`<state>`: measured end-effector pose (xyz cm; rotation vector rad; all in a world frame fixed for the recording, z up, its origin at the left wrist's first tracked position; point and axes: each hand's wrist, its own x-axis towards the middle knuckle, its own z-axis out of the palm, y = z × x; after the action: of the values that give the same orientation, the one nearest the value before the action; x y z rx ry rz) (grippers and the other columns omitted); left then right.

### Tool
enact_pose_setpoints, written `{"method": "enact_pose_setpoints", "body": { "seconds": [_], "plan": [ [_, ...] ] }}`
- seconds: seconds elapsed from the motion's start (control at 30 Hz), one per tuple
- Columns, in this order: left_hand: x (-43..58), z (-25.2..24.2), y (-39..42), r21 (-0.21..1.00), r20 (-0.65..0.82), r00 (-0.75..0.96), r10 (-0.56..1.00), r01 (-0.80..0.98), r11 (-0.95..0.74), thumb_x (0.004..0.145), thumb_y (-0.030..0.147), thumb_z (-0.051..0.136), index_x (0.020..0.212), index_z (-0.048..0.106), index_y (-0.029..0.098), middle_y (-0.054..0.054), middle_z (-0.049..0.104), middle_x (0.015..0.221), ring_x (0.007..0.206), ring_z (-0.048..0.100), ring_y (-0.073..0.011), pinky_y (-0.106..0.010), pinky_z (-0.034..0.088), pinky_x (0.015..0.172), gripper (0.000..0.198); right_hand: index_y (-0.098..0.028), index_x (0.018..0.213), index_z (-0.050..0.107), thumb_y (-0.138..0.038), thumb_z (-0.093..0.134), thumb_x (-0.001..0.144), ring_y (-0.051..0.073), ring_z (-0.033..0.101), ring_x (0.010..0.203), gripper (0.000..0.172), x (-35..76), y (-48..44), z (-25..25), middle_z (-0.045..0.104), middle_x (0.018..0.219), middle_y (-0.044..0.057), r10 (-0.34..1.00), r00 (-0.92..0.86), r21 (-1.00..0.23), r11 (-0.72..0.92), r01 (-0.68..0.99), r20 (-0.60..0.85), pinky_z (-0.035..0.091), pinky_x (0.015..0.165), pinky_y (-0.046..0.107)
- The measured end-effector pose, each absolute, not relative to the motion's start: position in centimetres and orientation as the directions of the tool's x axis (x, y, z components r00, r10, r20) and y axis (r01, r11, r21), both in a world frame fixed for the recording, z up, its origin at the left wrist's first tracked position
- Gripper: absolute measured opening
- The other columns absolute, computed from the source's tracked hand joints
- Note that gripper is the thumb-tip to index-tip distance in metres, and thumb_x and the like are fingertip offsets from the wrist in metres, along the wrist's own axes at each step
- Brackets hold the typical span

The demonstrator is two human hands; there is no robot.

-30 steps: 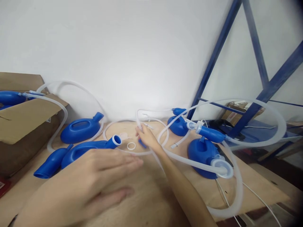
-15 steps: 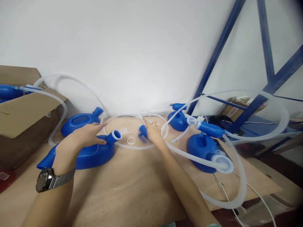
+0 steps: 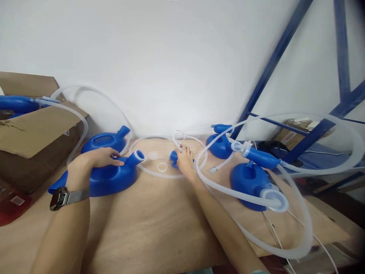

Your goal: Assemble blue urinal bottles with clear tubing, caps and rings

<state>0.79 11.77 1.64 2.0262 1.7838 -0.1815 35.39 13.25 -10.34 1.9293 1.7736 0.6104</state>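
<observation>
Here's the left hand (image 3: 104,156), draped over the top of the front blue bottle (image 3: 114,180); clamped or just resting, I can't tell. That bottle lies right under the palm, long axis left to right, neck angled up at the right end. Past a white ring (image 3: 162,167), the right hand (image 3: 186,159) covers a small blue piece (image 3: 173,156), its grip hidden!

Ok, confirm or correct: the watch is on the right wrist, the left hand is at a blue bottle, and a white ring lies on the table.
Wrong wrist: the head view shows the watch on the left wrist. The rest stands: left hand at a blue bottle, white ring on the table.
</observation>
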Motion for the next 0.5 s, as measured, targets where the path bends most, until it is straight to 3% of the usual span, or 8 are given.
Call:
{"method": "enact_pose_setpoints", "body": {
  "seconds": [0.13,0.27,0.4,0.5],
  "plan": [
    [0.3,1.2,12.7,0.176,-0.407,0.108,0.907,0.984,-0.038,0.078,0.076,0.062,0.144,0.061,0.013,-0.012,0.059,0.146,0.132,0.055,-0.0338,-0.039,0.042,0.11,0.092,-0.05,0.168,0.004,-0.026,-0.009,0.091,0.007,0.001,0.142,0.081,36.9,13.7,-10.5,0.008,0.147,0.008,0.982,0.17,0.478,-0.186,0.858,0.078,0.033,0.14,0.015],
    [0.2,0.5,13.6,0.178,-0.413,0.145,0.899,0.981,-0.076,0.065,0.086,0.064,0.131,0.072,0.021,-0.009,0.067,0.134,0.124,0.061,-0.0332,-0.038,0.046,0.105,0.093,-0.055,0.16,0.019,-0.046,-0.023,0.099,0.01,0.003,0.142,0.074,38.9,14.3,-10.9,0.011,0.147,0.006,0.935,0.341,0.376,-0.353,0.857,0.102,0.031,0.141,0.018],
    [0.6,0.6,13.3,0.194,-0.43,0.172,0.886,0.976,-0.096,0.062,0.081,0.069,0.132,0.072,0.024,-0.007,0.067,0.136,0.125,0.06,-0.032,-0.036,0.047,0.104,0.09,-0.055,0.155,0.025,-0.055,-0.029,0.1,0.013,0.007,0.145,0.077,40.4,14.4,-11.6,0.015,0.145,0.003,0.91,0.414,0.402,-0.385,0.831,0.015,0.032,0.139,0.018],
    [0.6,0.7,13.2,0.193,-0.438,0.172,0.882,0.977,-0.094,0.06,0.081,0.07,0.134,0.07,0.024,-0.007,0.065,0.139,0.127,0.059,-0.0312,-0.036,0.046,0.106,0.093,-0.045,0.158,0.03,-0.05,-0.029,0.102,0.001,0.003,0.148,0.082,40.9,14.2,-11.7,0.03,0.137,-0.007,0.932,0.361,0.429,-0.308,0.849,-0.044,0.022,0.148,0.012]
  ]
}}
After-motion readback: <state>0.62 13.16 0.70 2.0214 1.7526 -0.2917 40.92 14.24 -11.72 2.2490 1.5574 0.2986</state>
